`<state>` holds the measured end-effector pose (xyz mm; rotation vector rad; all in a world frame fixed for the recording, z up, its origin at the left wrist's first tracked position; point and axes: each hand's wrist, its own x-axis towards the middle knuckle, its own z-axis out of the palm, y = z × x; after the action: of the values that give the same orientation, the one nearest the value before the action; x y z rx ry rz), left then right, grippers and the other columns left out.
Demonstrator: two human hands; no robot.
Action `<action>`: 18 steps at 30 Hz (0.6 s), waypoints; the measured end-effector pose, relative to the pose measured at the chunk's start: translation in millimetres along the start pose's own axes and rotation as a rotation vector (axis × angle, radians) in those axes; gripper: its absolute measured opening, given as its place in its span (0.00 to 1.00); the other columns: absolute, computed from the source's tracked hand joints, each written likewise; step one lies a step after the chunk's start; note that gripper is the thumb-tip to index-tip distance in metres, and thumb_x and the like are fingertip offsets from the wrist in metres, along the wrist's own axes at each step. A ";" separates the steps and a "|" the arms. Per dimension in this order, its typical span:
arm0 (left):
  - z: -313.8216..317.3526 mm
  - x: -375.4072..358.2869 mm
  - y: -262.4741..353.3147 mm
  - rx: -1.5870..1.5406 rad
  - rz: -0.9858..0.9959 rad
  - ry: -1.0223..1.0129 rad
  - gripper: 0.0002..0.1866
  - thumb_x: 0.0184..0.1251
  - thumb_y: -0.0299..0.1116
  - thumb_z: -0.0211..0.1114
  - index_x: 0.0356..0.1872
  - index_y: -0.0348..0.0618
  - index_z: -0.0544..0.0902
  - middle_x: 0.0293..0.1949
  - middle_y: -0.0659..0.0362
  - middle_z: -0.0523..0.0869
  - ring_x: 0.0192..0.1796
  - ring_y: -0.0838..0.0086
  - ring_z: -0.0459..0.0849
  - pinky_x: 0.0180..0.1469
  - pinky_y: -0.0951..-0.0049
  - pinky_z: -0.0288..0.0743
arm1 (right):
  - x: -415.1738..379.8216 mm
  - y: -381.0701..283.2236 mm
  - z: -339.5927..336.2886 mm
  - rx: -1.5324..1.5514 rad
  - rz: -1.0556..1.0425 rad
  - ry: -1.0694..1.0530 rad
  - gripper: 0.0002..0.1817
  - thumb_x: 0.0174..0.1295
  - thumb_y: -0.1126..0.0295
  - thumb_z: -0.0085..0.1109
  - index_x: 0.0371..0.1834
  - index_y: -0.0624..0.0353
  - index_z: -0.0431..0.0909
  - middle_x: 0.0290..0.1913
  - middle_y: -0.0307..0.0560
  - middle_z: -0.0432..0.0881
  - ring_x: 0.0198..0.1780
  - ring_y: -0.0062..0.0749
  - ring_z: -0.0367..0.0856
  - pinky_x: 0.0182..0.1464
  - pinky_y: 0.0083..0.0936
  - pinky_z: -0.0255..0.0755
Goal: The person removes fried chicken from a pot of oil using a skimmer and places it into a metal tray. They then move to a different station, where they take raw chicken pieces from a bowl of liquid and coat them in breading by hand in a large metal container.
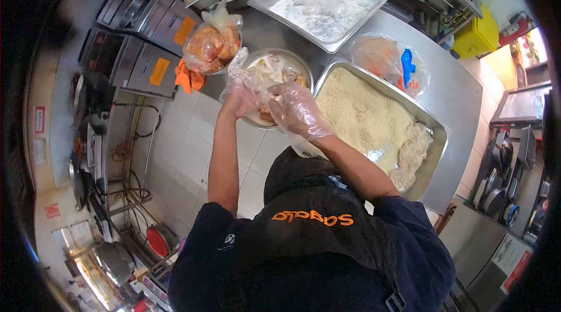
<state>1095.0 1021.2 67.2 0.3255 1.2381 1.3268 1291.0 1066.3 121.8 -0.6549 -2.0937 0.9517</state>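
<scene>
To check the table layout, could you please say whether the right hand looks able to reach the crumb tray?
Probably yes: the gloved right hand is over the bowl, close beside the crumb tray, and nothing seems to block the way.

Pale tiled floor (193, 131), steel table (453, 93)

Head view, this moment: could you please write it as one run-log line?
left hand: gloved, white-coated, at metal bowl | right hand: gloved, over bowl | pale crumb tray: beside bowl, coated pieces inside | grip: unclear
</scene>
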 end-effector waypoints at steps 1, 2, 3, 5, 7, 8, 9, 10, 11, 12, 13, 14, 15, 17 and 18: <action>-4.6 2.0 -2.9 -0.110 -0.035 -0.005 0.33 0.67 0.56 0.37 0.60 0.37 0.59 0.57 0.50 0.69 0.55 0.59 0.71 0.54 0.59 0.70 | 3.0 1.0 -2.4 0.006 0.018 -0.076 0.15 0.50 0.64 0.60 0.36 0.63 0.77 0.32 0.59 0.78 0.36 0.49 0.78 0.41 0.36 0.71; -10.0 5.1 -8.5 -0.111 -0.034 0.005 0.33 0.67 0.56 0.37 0.60 0.37 0.59 0.57 0.50 0.69 0.55 0.59 0.71 0.54 0.59 0.70 | 5.3 -1.2 -1.4 0.014 0.016 -0.082 0.15 0.50 0.64 0.60 0.36 0.63 0.77 0.32 0.59 0.78 0.36 0.49 0.78 0.41 0.36 0.71; -14.1 8.0 -16.0 -0.180 -0.006 0.077 0.33 0.67 0.56 0.35 0.60 0.37 0.60 0.57 0.49 0.68 0.55 0.57 0.71 0.55 0.57 0.69 | 7.3 -4.2 -0.7 0.005 0.129 -0.189 0.16 0.50 0.63 0.61 0.37 0.64 0.77 0.32 0.59 0.78 0.37 0.50 0.77 0.42 0.36 0.71; -12.0 11.0 -24.5 -0.255 0.017 0.157 0.33 0.67 0.56 0.33 0.60 0.37 0.60 0.57 0.48 0.68 0.56 0.55 0.71 0.56 0.56 0.68 | 8.1 -8.4 3.6 -0.004 0.246 -0.307 0.17 0.50 0.62 0.61 0.37 0.65 0.77 0.33 0.59 0.78 0.38 0.50 0.77 0.43 0.36 0.71; -6.7 15.1 -30.4 -0.399 0.089 -0.036 0.38 0.65 0.62 0.30 0.61 0.38 0.59 0.59 0.47 0.66 0.58 0.55 0.68 0.60 0.56 0.63 | 6.7 -11.3 11.8 -0.101 0.133 -0.220 0.18 0.49 0.61 0.61 0.37 0.66 0.77 0.32 0.60 0.78 0.37 0.51 0.77 0.41 0.36 0.71; 5.1 8.0 -26.8 -0.402 0.085 -0.028 0.38 0.65 0.62 0.30 0.61 0.38 0.59 0.59 0.47 0.66 0.58 0.55 0.68 0.60 0.56 0.63 | 5.6 -12.1 15.3 -0.098 0.137 -0.228 0.18 0.49 0.61 0.61 0.37 0.66 0.77 0.32 0.60 0.78 0.37 0.51 0.77 0.41 0.36 0.71; 16.6 0.4 -22.1 -0.404 0.070 0.036 0.38 0.64 0.62 0.31 0.61 0.38 0.59 0.58 0.47 0.67 0.57 0.55 0.69 0.59 0.55 0.64 | 4.5 -12.4 18.6 -0.057 0.098 -0.135 0.15 0.49 0.63 0.60 0.34 0.65 0.76 0.31 0.59 0.78 0.35 0.51 0.77 0.39 0.37 0.70; 25.3 -5.3 -17.3 -0.405 0.056 0.099 0.38 0.64 0.63 0.31 0.61 0.38 0.59 0.58 0.47 0.68 0.57 0.55 0.70 0.58 0.55 0.66 | 3.7 -11.8 21.5 -0.018 0.059 -0.040 0.12 0.48 0.66 0.59 0.31 0.64 0.76 0.31 0.58 0.78 0.33 0.50 0.77 0.36 0.38 0.70; 26.8 -6.4 -17.2 -0.407 0.052 0.102 0.38 0.64 0.63 0.31 0.61 0.38 0.59 0.58 0.47 0.68 0.57 0.55 0.70 0.58 0.55 0.66 | 2.4 -1.5 30.3 -0.018 0.062 -0.044 0.12 0.48 0.66 0.59 0.31 0.64 0.76 0.31 0.58 0.78 0.33 0.50 0.77 0.36 0.38 0.70; 27.9 -7.9 -17.6 -0.393 0.080 0.096 0.38 0.64 0.63 0.31 0.61 0.38 0.60 0.57 0.46 0.69 0.55 0.53 0.71 0.56 0.54 0.67 | 0.6 16.0 44.1 0.004 0.032 -0.090 0.11 0.48 0.67 0.58 0.29 0.64 0.76 0.29 0.58 0.77 0.31 0.50 0.76 0.35 0.38 0.69; 27.7 -8.5 -17.7 -0.377 0.108 0.089 0.38 0.64 0.63 0.31 0.60 0.37 0.60 0.56 0.45 0.70 0.54 0.52 0.72 0.55 0.53 0.69 | -0.2 25.1 52.1 0.027 0.002 -0.133 0.09 0.47 0.68 0.58 0.28 0.63 0.76 0.28 0.57 0.77 0.30 0.49 0.76 0.33 0.38 0.69; 20.7 -1.2 -21.2 -0.374 0.108 0.087 0.38 0.64 0.63 0.31 0.60 0.37 0.60 0.56 0.45 0.70 0.54 0.52 0.72 0.55 0.53 0.69 | 0.7 23.0 52.1 0.027 0.003 -0.130 0.09 0.47 0.68 0.58 0.28 0.63 0.76 0.28 0.57 0.77 0.30 0.49 0.76 0.33 0.38 0.69; 9.9 10.0 -26.5 -0.396 0.138 0.100 0.41 0.62 0.65 0.32 0.60 0.36 0.61 0.54 0.44 0.71 0.53 0.50 0.73 0.54 0.52 0.69 | 0.7 19.8 52.2 0.052 0.002 -0.119 0.07 0.47 0.70 0.57 0.26 0.62 0.75 0.26 0.57 0.76 0.28 0.49 0.76 0.32 0.38 0.69; 13.8 9.5 -17.8 -0.413 0.156 0.109 0.43 0.60 0.67 0.33 0.59 0.34 0.62 0.53 0.42 0.72 0.51 0.49 0.74 0.53 0.51 0.70 | -1.7 14.5 53.8 0.075 0.012 -0.102 0.05 0.46 0.71 0.57 0.24 0.62 0.75 0.24 0.56 0.76 0.27 0.49 0.75 0.31 0.37 0.69; 25.0 4.3 -4.5 -0.503 0.068 0.031 0.46 0.57 0.70 0.34 0.58 0.33 0.62 0.53 0.41 0.71 0.51 0.48 0.74 0.53 0.51 0.70 | -2.7 12.6 54.8 0.090 0.013 -0.104 0.05 0.46 0.72 0.56 0.23 0.62 0.75 0.23 0.56 0.75 0.26 0.50 0.75 0.31 0.38 0.69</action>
<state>1116.7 1034.5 71.3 -0.0113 0.8828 1.6523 1251.4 1049.1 85.7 -0.5844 -2.1250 1.1020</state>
